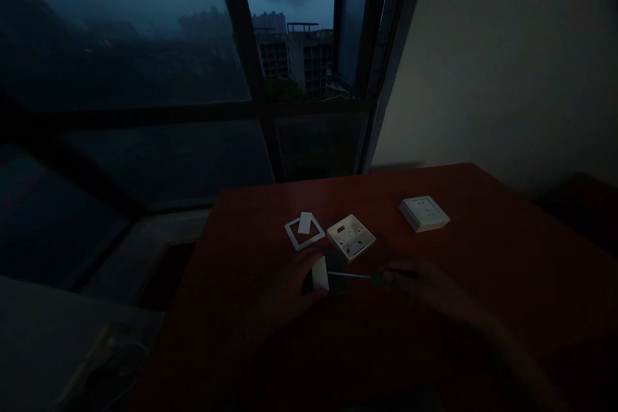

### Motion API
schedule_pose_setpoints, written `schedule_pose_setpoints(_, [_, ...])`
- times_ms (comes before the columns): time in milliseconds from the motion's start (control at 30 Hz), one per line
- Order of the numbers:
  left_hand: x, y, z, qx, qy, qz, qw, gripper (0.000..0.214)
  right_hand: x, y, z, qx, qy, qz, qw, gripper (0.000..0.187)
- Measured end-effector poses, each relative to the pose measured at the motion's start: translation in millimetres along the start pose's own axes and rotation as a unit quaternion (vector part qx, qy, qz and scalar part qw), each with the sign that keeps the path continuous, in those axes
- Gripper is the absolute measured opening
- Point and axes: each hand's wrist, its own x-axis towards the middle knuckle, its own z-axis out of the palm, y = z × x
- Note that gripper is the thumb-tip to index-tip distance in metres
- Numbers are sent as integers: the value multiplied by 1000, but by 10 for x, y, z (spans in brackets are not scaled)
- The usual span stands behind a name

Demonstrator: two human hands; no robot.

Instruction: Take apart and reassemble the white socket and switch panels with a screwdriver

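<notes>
My left hand (292, 286) grips a small white switch module (319, 273) between thumb and fingers, over the near part of the table. From the right, my right hand (425, 283) is closed round the dark green handle of a screwdriver (350, 275). The metal shaft points left, and its tip meets or nearly meets the module's side; contact cannot be made out. Just beyond my hands lies an open white mounting box (351, 237). Left of it is a white square frame (295, 244) with a white rectangular switch cover (304, 223) lying across it.
An assembled white wall socket (425, 213) sits farther right on the reddish-brown table (492, 244). A dark object lies under the module and screwdriver, too dim to name. Windows border the table's far and left sides; a pale wall (506, 64) stands at the right. Light is low.
</notes>
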Motion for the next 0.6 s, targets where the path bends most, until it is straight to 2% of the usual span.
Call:
schedule_pose_setpoints(200, [24,-22,32,10,31,21,999,63,-90,207,220,83,27,42,995,43])
schedule_pose_setpoints(400, [87,-94,-55,66,154,-43,985,49,-115,311,371,75,110,18,991,45])
schedule_pose_setpoints(500, [168,-93,-165,149,188,-68,968,43,-89,313,422,59,146,1,988,43])
schedule_pose_setpoints(600, [300,-39,-256,250,170,-74,950,43,-86,301,449,46,159,-10,986,41])
